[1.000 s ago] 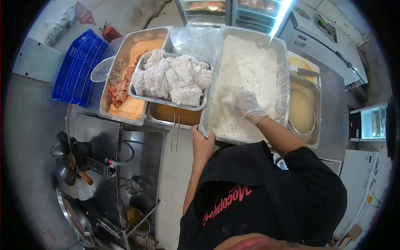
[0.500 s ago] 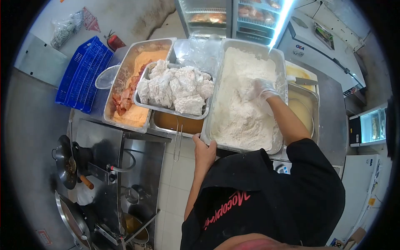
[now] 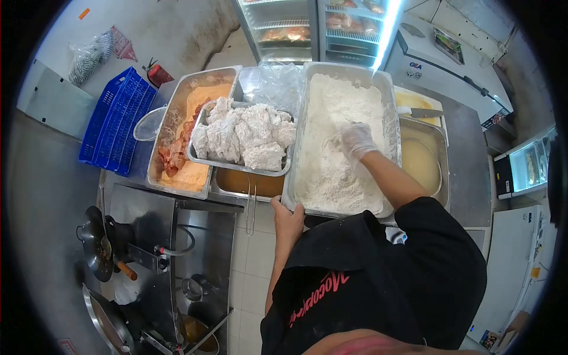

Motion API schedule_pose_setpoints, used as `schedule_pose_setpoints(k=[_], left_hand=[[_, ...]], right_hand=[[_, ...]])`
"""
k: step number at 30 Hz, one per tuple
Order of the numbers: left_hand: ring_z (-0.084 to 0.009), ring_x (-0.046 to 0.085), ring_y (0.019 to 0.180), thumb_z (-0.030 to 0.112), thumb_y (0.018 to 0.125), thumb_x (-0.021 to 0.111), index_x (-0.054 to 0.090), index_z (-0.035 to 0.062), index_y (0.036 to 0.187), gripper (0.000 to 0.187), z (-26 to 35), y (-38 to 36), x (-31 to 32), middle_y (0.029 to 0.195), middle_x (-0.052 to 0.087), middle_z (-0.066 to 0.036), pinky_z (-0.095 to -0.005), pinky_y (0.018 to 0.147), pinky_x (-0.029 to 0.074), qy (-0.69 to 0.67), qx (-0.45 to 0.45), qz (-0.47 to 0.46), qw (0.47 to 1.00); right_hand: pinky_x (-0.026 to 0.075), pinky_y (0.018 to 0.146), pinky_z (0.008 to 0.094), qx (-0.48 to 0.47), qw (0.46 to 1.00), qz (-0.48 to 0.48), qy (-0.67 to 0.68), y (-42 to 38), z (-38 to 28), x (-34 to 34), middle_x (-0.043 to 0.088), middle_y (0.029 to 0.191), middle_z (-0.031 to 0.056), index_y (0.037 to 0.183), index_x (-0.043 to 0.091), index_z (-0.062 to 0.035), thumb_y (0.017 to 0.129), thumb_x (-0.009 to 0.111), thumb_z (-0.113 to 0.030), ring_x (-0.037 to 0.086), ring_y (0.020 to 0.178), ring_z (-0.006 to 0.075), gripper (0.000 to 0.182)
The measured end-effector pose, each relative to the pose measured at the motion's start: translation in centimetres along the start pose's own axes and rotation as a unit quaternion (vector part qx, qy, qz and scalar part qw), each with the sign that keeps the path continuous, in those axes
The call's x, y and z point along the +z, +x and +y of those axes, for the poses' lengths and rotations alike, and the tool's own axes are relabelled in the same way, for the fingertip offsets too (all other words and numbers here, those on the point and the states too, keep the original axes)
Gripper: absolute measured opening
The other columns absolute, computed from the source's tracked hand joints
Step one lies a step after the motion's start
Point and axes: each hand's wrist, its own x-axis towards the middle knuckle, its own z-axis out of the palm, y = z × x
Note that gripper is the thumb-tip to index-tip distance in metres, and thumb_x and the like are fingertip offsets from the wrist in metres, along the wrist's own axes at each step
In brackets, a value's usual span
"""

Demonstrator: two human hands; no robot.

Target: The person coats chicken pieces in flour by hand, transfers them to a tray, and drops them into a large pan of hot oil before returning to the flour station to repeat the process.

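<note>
A deep metal pan holds white flour, heaped and lumpy in its middle. My right hand, in a clear plastic glove, is down at the flour with its fingers curled; whatever they hold is hidden. With my left hand, bare, I grip the pan's near left corner, thumb along the rim. Left of the flour lies a smaller metal tray, piled with flour-coated pieces that look like chicken. It rests across a long pan of orange powder and red marinated meat.
A pan of brown liquid with a wire-handled tool sits below the tray. Rightward are a pale-liquid pan and a knife. A blue crate stands left, woks lower left, a glass-door fridge behind.
My right hand has moved left and slightly toward me within the flour. My left hand keeps its grip on the corner. The whole view has shifted a little.
</note>
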Motion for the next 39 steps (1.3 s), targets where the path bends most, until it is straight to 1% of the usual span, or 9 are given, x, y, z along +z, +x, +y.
schedule_pose_setpoints(k=[8,10,13,16,21,23,25,37,39], left_hand=[[-0.0495,0.064,0.117,0.024,0.092,0.064,0.035,-0.0051,0.142,0.065,0.2,-0.1,-0.1,0.123,0.062,-0.039,-0.0481,0.103,0.047,-0.003,0.009,0.001,1.0],[-0.0493,0.064,0.117,0.023,0.092,0.064,0.035,-0.005,0.142,0.064,0.2,-0.1,0.0,0.123,0.063,-0.038,-0.0481,0.103,0.048,0.003,0.001,-0.006,1.0],[-0.0494,0.065,0.115,0.022,0.092,0.064,0.035,-0.005,0.142,0.064,-0.2,0.1,0.1,0.122,0.063,-0.038,-0.0483,0.102,0.048,-0.033,0.004,-0.02,0.999],[-0.0489,0.066,0.113,0.024,0.092,0.064,0.035,-0.005,0.141,0.064,-0.1,0.3,-0.1,0.119,0.064,-0.038,-0.0489,0.101,0.048,-0.006,0.002,-0.013,1.0],[-0.05,0.065,0.114,0.025,0.092,0.064,0.037,-0.0043,0.141,0.063,0.4,0.1,-0.1,0.12,0.064,-0.039,-0.0498,0.101,0.048,0.0,0.002,-0.001,1.0],[-0.0506,0.065,0.115,0.025,0.092,0.064,0.038,-0.0039,0.141,0.063,0.2,-0.8,-0.3,0.12,0.064,-0.039,-0.0501,0.101,0.048,0.005,-0.018,0.008,1.0],[-0.0519,0.064,0.116,0.026,0.092,0.064,0.038,-0.0032,0.141,0.063,-0.2,0.0,0.0,0.12,0.064,-0.04,-0.0509,0.101,0.048,0.007,0.024,0.017,1.0],[-0.0559,0.061,0.117,0.028,0.092,0.064,0.035,-0.004,0.141,0.066,-0.2,-0.2,-0.1,0.125,0.061,-0.041,-0.0542,0.102,0.047,-0.001,0.009,-0.002,1.0],[-0.0565,0.06,0.118,0.029,0.091,0.064,0.034,-0.0034,0.141,0.066,-0.5,0.0,0.1,0.124,0.061,-0.042,-0.0541,0.103,0.047,0.004,0.017,0.001,1.0]], right_hand=[[0.058,0.075,0.0452,0.061,0.965,-0.061,0.247,-1.3,4.9,-11.4,0.076,0.089,0.0207,0.098,0.077,0.0006,0.087,0.069,-0.016,0.075,0.081,0.0324,0.022],[0.059,0.077,0.0439,0.124,0.856,-0.045,0.5,-2.4,5.4,-14.0,0.076,0.09,0.0205,0.105,0.074,0.0014,0.088,0.068,-0.014,0.075,0.081,0.0348,0.024],[0.059,0.082,0.0445,0.144,0.832,-0.014,0.536,1.0,10.5,-6.5,0.076,0.091,0.0219,0.113,0.073,-0.0016,0.089,0.067,-0.016,0.074,0.089,0.0382,0.029],[0.057,0.073,0.04,0.044,0.994,0.014,0.1,-1.7,9.9,-7.6,0.073,0.088,0.0171,0.102,0.073,-0.0008,0.092,0.062,-0.009,0.073,0.08,0.0261,0.017],[0.056,0.079,0.0441,0.032,0.968,0.133,0.208,-2.1,9.1,-8.1,0.072,0.091,0.0225,0.1,0.071,0.0014,0.09,0.064,-0.011,0.073,0.088,0.0356,0.018],[0.055,0.081,0.0455,0.177,0.922,-0.037,0.343,-1.2,11.9,-5.7,0.072,0.095,0.0251,0.099,0.071,0.0011,0.089,0.066,-0.012,0.071,0.092,0.0409,0.018],[0.055,0.074,0.0429,0.028,0.987,0.075,0.141,-2.3,10.1,-8.1,0.072,0.089,0.0207,0.091,0.069,0.0019,0.09,0.065,-0.012,0.072,0.084,0.0344,0.015],[0.052,0.067,0.0407,-0.074,0.957,0.05,0.276,2.1,2.4,-13.9,0.064,0.073,0.0091,0.08,0.066,-0.0009,0.09,0.062,-0.013,0.068,0.08,0.0228,0.016],[0.054,0.092,0.0456,-0.127,0.947,0.088,0.28,3.7,-2.5,-17.6,0.074,0.108,0.0235,0.111,0.075,-0.002,0.087,0.066,-0.013,0.071,0.103,0.0348,0.028]])
